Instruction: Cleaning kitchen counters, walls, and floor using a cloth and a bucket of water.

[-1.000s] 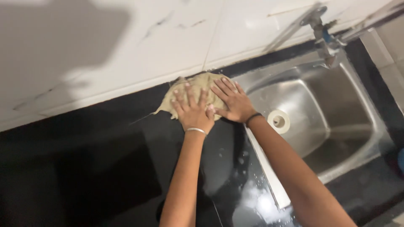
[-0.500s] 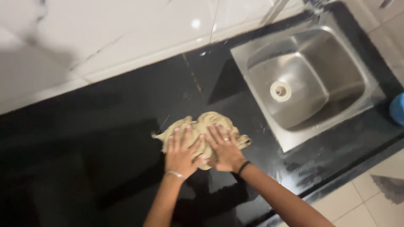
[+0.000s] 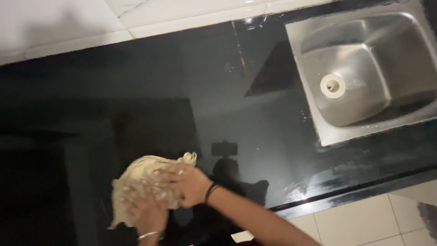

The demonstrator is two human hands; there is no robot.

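Note:
A crumpled beige cloth [image 3: 139,175] lies on the glossy black countertop [image 3: 182,100] near its front edge. My left hand [image 3: 145,212] presses flat on the cloth's near part; a thin silver bangle circles that wrist. My right hand [image 3: 189,184] lies over the cloth's right side, fingers spread, with a dark band on the wrist. Both hands are blurred by motion and both bear down on the cloth.
A steel sink [image 3: 364,68] with a white drain ring [image 3: 332,85] is set into the counter at the right. White tiled wall [image 3: 136,18] runs along the back. Pale floor tiles [image 3: 364,223] show below the counter's front edge. Wet streaks glint near the sink.
Both hands have dragged the cloth from the back of the counter beside the sink toward the front edge and to the left. The view has shifted with them.

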